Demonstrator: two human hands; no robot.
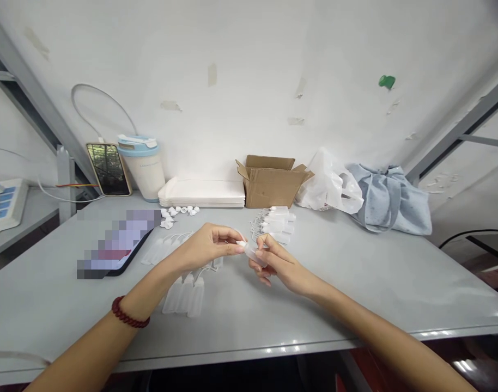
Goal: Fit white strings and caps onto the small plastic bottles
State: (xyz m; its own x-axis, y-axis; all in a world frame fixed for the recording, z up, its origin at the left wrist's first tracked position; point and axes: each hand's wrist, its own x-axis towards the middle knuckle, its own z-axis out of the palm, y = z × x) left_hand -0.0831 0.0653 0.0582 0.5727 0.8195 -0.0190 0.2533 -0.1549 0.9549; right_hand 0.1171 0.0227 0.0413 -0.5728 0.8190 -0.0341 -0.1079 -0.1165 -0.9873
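Over the middle of the table, my left hand (208,246) pinches the white cap (241,244) at the top of a small translucent plastic bottle. My right hand (279,262) has its fingers closed around the body of that bottle (251,252), which is tilted. Below my left wrist lies a row of similar capped bottles (184,296) with thin bent tips. More of them (157,249) are partly hidden behind my left forearm. Beyond my right hand is a pile of such bottles (278,223). Several loose white caps (178,211) lie farther back on the left.
Along the wall stand a phone (109,170), a blue-lidded cup (143,169), a stack of white trays (204,193), an open cardboard box (271,185), a plastic bag (328,185) and a blue cloth bag (390,198). A pixelated device (120,242) lies on the grey table (355,283).
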